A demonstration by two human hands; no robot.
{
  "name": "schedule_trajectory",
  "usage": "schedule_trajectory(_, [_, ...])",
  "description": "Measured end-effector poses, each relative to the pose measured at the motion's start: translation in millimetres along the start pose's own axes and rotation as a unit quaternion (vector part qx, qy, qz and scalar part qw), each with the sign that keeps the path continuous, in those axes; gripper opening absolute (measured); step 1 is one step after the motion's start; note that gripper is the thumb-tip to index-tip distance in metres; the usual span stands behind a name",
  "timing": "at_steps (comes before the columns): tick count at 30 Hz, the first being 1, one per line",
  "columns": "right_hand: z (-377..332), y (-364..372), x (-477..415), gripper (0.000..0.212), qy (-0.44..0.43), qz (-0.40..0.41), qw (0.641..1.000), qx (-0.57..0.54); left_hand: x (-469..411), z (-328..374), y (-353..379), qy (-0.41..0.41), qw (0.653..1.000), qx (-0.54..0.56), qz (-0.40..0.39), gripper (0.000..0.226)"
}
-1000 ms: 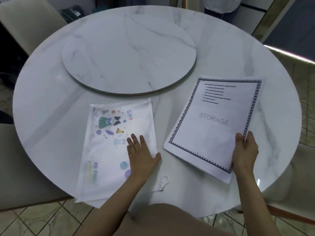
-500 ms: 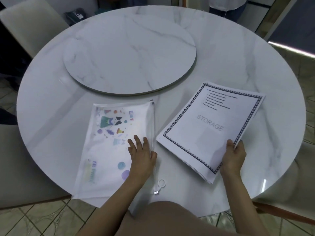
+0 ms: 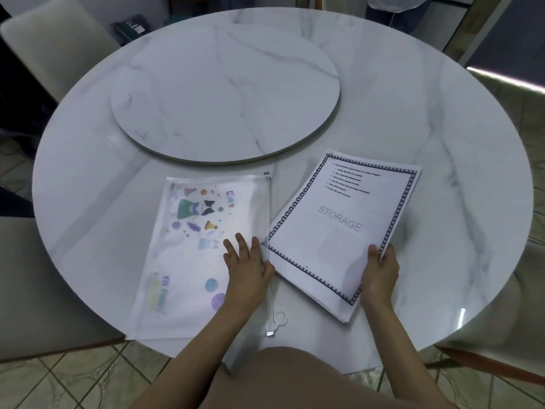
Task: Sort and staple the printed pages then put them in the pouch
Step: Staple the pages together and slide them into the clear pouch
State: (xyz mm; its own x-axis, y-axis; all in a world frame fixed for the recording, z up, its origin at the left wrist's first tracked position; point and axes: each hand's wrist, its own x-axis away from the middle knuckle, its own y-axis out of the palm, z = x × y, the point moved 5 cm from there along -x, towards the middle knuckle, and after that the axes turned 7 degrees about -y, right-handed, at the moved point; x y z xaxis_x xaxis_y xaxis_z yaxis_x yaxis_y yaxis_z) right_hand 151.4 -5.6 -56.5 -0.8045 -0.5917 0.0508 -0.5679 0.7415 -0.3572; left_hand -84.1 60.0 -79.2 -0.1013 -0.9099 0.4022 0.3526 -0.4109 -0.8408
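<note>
Pins the pouch (image 3: 188, 261), left of centre on the table, with the left hand (image 3: 246, 267) laid flat near its zip edge, fingers straight and spread, gripping nothing; same hold as a second ago. Leaves the zip pull ring (image 3: 279, 317) loose on the marble by the wrist; cannot tell whether the zip mouth is open. Has swung and slid the printed pages (image 3: 339, 231), "STORAGE" sheet on top, leftward: near left corner now meeting the pouch's zip edge beside the left thumb, where a clear gap showed before. Grips that stack at its lower right edge with the right hand (image 3: 380, 270), thumb on top, fingers curled under. Reads as loading about to start, sorting seemingly done; cannot confirm a staple, and no stapler in view. Works on a round white marble table (image 3: 442, 143) with a raised turntable (image 3: 224, 93) at centre. Beyond the rim: pale padded chair (image 3: 50, 42) far left, tiled floor (image 3: 59, 385) below.
</note>
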Motion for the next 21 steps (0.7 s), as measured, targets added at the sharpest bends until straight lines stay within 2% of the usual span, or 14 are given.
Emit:
schedule_trajectory(9, [6, 26, 26, 0.034, 0.002, -0.138, 0.99, -0.015, 1, 0, 3, 0.024, 0.999, 0.0, 0.029, 0.065])
schedule_trajectory(13, [16, 23, 24, 0.029, 0.018, -0.166, 0.986, -0.021, -1, -2, 3, 0.022, 0.999, -0.002, 0.035, 0.064])
schedule_trajectory(21, [14, 19, 16, 0.033, 0.037, -0.219, 0.974, -0.046, 0, 4, 2, 0.033, 0.998, 0.012, 0.045, 0.062])
